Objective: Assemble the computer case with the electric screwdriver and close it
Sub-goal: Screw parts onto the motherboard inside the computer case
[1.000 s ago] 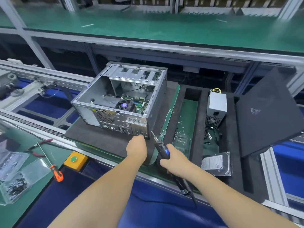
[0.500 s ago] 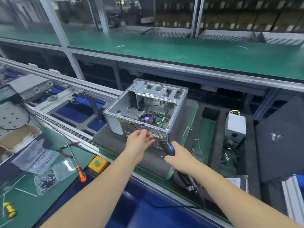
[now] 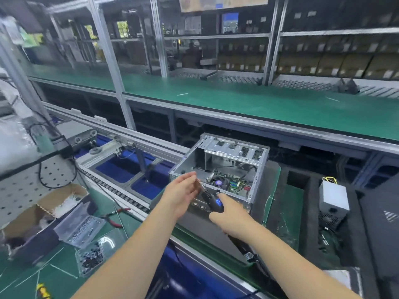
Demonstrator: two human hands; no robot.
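Nearest the viewer, on the green bench (image 3: 64,266) at the left, lie clear bags of screws (image 3: 89,258) and a pair of red-handled pliers (image 3: 114,216), with a torn cardboard box (image 3: 43,210) just behind them.

Above the bench edge both forearms reach forward. The right hand (image 3: 232,217) grips the electric screwdriver (image 3: 212,200), fingers wrapped round its dark body, forefinger stretched along it near the blue panel; the bit points up and to the left. The left hand (image 3: 181,194) is raised at the bit, fingers straight and relaxed and close together. Its fingertips appear to be at the tip, but whether they hold a screw is too blurred to tell.

Just beyond the hands stands the computer case (image 3: 218,171) on a dark foam pad (image 3: 200,223) — side open, motherboard (image 3: 228,183) showing inside, drive cage at the top. To the right, well apart from the case, a grey power supply (image 3: 333,197) stands in the foam tray, not yet fitted; a dark panel (image 3: 384,212) at the far right may be the side cover.

The step in hand looks like loading or seating a screw on the bit. The next move would call for bringing the tip to a screw hole on the case and holding the tool square to it — the closing lies a good way off yet.
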